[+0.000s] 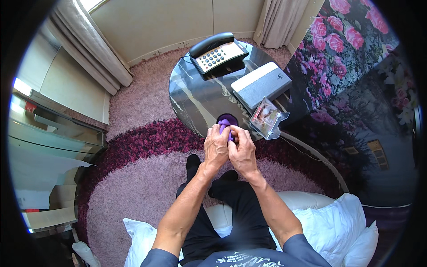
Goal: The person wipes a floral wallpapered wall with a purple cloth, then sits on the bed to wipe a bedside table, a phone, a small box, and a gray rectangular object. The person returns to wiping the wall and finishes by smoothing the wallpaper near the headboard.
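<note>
My left hand (pixel 216 147) and my right hand (pixel 242 148) meet at the near edge of a round, dark marble-patterned table (pixel 190 93). Between their fingertips is a small purple object (pixel 224 122), pinched from both sides. Its lower part is hidden by my fingers, so its exact kind cannot be told. Just behind it shows a round black thing with a dark purple inside (pixel 233 117), partly covered by the purple object. To the right of my right hand, a clear plastic holder (pixel 274 131) with a printed picture card (pixel 265 113) stands at the table's edge.
A corded desk telephone (pixel 215 55) sits at the table's back. A grey and white box-like case (pixel 262 86) lies at its right. A glass-fronted cabinet (pixel 56 140) is on the left, and white pillows (pixel 327 223) lie beside me. A shaggy pink rug (pixel 133 187) covers the floor.
</note>
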Available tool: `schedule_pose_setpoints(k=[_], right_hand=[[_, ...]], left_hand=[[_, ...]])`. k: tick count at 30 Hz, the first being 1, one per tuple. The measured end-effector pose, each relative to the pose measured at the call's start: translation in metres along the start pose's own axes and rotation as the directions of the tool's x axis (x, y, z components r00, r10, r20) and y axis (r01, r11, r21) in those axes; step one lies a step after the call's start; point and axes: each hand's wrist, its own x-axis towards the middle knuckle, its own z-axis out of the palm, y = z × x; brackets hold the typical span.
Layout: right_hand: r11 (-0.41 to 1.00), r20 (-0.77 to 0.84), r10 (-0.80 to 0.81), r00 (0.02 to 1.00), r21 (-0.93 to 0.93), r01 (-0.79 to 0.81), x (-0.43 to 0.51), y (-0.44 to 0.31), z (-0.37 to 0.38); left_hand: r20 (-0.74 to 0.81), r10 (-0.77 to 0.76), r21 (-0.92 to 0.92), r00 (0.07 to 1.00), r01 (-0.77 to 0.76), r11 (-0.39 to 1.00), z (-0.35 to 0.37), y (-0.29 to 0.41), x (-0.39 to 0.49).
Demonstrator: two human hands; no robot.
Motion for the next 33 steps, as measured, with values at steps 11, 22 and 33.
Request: schedule_pose_setpoints(k=[11, 22, 33], right_hand=[[0.952, 0.187, 0.106, 0.977, -0.304, -0.045, 0.018, 0.015, 0.009], [0.979, 0.006, 0.186, 0.982, -0.088, -0.185, -0.030, 0.026, -0.009], [0.505, 0.068, 0.679, 0.731, 0.679, -0.532, -0.094, 0.000, -0.102]], left_hand=[[0.099, -0.036, -0.334, 0.994, 0.067, 0.940, -0.028, -0.009, 0.005], [0.277, -0.395, -0.486, 0.876, 0.482, 0.729, 0.033, 0.042, 0.064], [0.443, -0.337, -0.768, 0.831, 0.545, 0.336, 0.060, 0.046, 0.037]])
